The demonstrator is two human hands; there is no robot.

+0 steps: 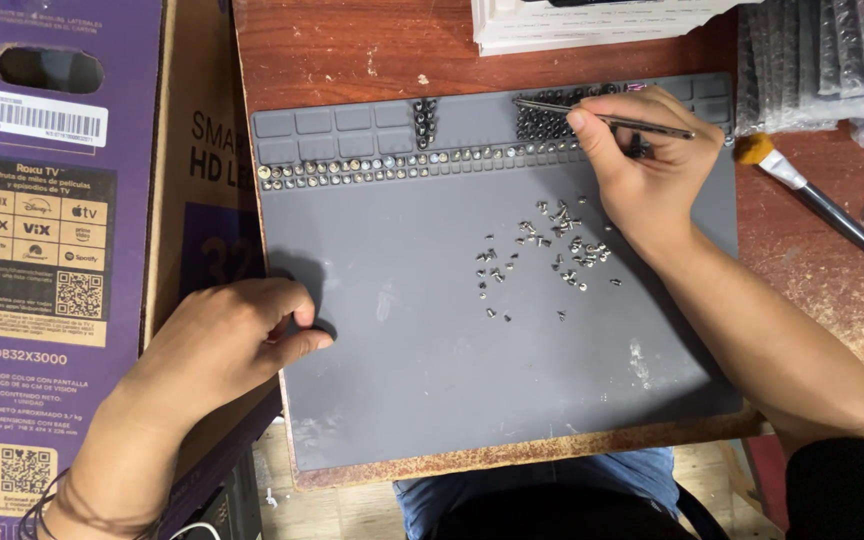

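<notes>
Grey mat (472, 380) covers the table; left hand (222, 345) rests curled and empty on its left edge. Right hand (647, 175) pinches tweezers (602, 118) over the mat's back edge. Loose screws (547, 250) lie scattered mid-mat, right of centre.

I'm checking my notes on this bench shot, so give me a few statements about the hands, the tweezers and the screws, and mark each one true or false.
1. The right hand holds tweezers over the mat's top row of slots. True.
2. The left hand grips a screwdriver. False: it holds no tool and rests on the left edge of the grey mat.
3. Loose screws lie scattered on the mat's open area. True.
4. The brush lies on the mat. False: it lies on the wooden table, right of the mat.
5. A cardboard box stands to the left. True.
</notes>
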